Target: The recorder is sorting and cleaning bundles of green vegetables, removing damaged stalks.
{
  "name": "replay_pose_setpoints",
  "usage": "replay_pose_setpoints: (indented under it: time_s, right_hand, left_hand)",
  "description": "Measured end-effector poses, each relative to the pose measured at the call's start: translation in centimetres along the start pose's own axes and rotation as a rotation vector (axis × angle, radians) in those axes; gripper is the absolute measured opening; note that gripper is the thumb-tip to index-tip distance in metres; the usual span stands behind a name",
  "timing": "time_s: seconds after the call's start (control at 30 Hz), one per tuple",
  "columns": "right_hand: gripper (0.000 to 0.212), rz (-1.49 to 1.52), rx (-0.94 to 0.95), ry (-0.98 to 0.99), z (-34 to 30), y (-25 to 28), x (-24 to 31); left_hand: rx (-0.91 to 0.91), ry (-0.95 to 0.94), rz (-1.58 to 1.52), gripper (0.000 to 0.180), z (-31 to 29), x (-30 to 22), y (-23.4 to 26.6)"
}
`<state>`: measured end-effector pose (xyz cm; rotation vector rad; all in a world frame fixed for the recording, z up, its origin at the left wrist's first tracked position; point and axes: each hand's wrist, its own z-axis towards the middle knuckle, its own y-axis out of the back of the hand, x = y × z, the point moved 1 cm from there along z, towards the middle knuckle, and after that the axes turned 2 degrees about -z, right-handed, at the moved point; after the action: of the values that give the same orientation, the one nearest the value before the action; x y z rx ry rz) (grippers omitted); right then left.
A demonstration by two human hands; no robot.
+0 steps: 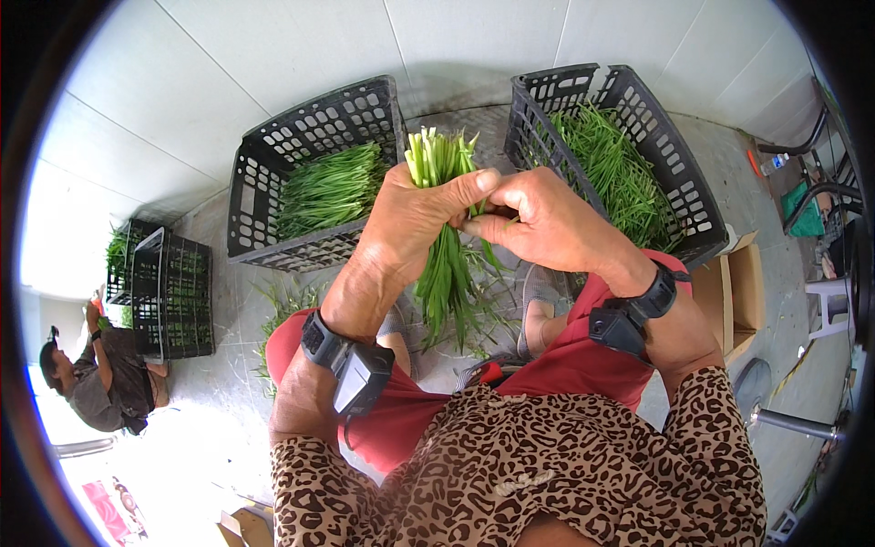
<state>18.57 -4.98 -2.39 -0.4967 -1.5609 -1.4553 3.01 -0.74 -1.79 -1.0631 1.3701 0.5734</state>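
Note:
My left hand [406, 219] is closed around a bunch of chives [445, 283], held upright in front of me. The pale cut ends point away from me and the green leaves hang toward my lap. My right hand [556, 223] meets it from the right, thumb and forefinger pinched at a few green blades beside the bunch. The two thumbs nearly touch, and the fingertips partly hide what lies between them. Ahead to the left, a black plastic crate [314, 114] contains neatly laid chives [335, 187]. Another black crate [679, 173], ahead to the right, contains looser, tangled chives [611, 159].
Loose leaves [283, 305] litter the floor between and beside my feet. At far left a person [96, 378] sits by more black crates [173, 296]. To the right are a cardboard box [734, 296], a white stool [828, 305] and a bottle [775, 164]. A pale wall [483, 36] stands behind the crates.

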Motion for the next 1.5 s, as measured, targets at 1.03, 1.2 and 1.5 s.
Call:
replay_pose_setpoints:
  time_s: [1.03,1.2,1.5]
  right_hand:
    - [0.033,1.183,-0.135,-0.159,0.8,2.8,-2.1]
    - [0.029,0.69,-0.207,-0.196,0.7,2.6,-0.9]
    - [0.026,0.178,-0.234,-0.085,0.6,2.3,-0.8]
  left_hand:
    - [0.069,-0.067,-0.599,0.017,1.3,-3.0,4.5]
    - [0.152,-0.05,-0.718,0.018,1.1,-3.5,4.8]
    - [0.192,-0.078,-0.805,0.013,0.9,-4.5,6.0]
